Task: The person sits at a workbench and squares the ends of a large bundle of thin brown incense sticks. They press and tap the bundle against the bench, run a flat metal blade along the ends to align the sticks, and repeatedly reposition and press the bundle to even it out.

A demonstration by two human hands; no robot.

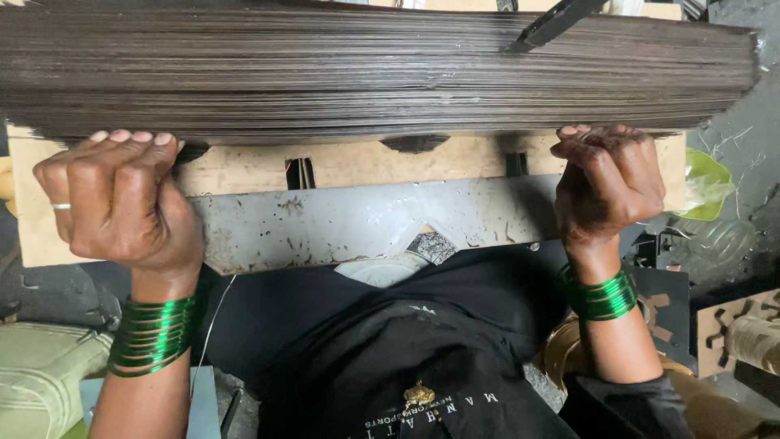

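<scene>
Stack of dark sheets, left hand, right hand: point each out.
stack of dark sheets [382, 73], head view, on its layered front edge.
left hand [118, 199], head view, on the back of the fist.
right hand [609, 183], head view, on the knuckles.

head cam | looks steeply down, close | over own torso onto sheet stack [382, 73]

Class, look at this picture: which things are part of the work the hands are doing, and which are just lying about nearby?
In the work:
left hand
right hand
stack of dark sheets, gripped at its near edge by both hands
wooden board under the stack
metal plate

Lying about:
green plastic
cardboard cutout
cushion
</scene>
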